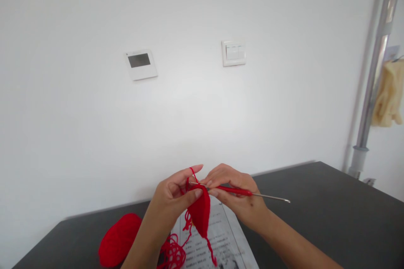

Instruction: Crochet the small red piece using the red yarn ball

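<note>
My left hand (176,189) pinches the top of a small red crochet piece (199,214) between thumb and fingers. A strand of red yarn loops over its raised index finger. My right hand (235,191) grips a crochet hook (243,192) with a red handle and metal tips at both ends. One tip meets the upper edge of the piece, near the left fingertips; the other points out to the right. From the bottom of the piece hangs a short twisted red tail (211,250).
A red yarn ball (121,239) rests on the dark table (303,206) at left, beside loose yarn coils (173,252). Printed paper (227,235) lies beneath my hands. Behind stands a white wall with a switch (234,53) and a panel (141,64); a metal pole (375,71) rises at right.
</note>
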{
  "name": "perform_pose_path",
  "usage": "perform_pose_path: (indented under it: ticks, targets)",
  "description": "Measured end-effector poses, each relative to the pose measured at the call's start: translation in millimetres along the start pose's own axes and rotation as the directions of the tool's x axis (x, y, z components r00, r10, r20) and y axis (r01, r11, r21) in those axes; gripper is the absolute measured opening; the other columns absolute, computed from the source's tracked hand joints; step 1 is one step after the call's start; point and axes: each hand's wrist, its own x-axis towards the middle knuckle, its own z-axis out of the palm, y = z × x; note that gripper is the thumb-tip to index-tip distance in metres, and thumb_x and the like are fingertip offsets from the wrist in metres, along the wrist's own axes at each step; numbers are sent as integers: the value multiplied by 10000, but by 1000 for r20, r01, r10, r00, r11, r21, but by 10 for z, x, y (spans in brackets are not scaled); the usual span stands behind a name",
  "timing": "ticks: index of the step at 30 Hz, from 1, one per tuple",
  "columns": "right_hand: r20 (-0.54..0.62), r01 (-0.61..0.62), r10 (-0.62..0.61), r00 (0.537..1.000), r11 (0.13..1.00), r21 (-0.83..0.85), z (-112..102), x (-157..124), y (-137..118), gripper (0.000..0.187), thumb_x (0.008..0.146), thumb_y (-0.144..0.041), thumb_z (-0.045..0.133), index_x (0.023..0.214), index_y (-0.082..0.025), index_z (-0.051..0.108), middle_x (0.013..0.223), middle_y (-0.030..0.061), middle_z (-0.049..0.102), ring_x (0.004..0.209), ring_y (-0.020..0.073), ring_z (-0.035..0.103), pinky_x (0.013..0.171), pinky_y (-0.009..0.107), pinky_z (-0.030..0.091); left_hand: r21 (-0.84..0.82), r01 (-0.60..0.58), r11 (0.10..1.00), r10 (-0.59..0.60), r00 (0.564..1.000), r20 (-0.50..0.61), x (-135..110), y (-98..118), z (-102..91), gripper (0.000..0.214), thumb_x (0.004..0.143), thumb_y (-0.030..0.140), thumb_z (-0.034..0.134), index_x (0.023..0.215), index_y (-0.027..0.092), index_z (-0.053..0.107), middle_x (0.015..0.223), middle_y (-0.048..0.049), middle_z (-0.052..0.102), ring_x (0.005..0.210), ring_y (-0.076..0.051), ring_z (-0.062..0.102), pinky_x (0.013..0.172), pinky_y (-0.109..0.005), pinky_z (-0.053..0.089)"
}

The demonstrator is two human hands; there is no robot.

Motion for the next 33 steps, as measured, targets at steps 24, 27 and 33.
perform_pose_path:
  ticks: [24,27,33]
  targets:
    - [163,236,-182,970,875,-424,89,-72,160,108,922,-156,432,983,-207,505,1021,74,624,990,195,566,863,362,485,404,-135,905,212,965,-154,35,-121,56,406,745,288,647,1147,235,664,842,-16,710,840,-216,639,792,-316,479]
    - [133,229,-189,973,860,-457,125,-111,238,67,921,-191,433,956,-212,486,1052,87,597,1028,214,547,894,391,473,403,-139,904,242,946,-216,31,-157,139,355,743,263,649,1095,238,693,1028,-41,713,955,-230,624,882,-328,448]
    - [123,290,-268,956,784,-548,193,-179,311,107,931,-196,434,1034,-188,460,1181,128,526,1162,244,470,952,437,446,-104,-92,990,73,982,-172,96,-253,133,357,771,372,652,1068,184,709,881,-60,747,877,-210,648,772,-289,488]
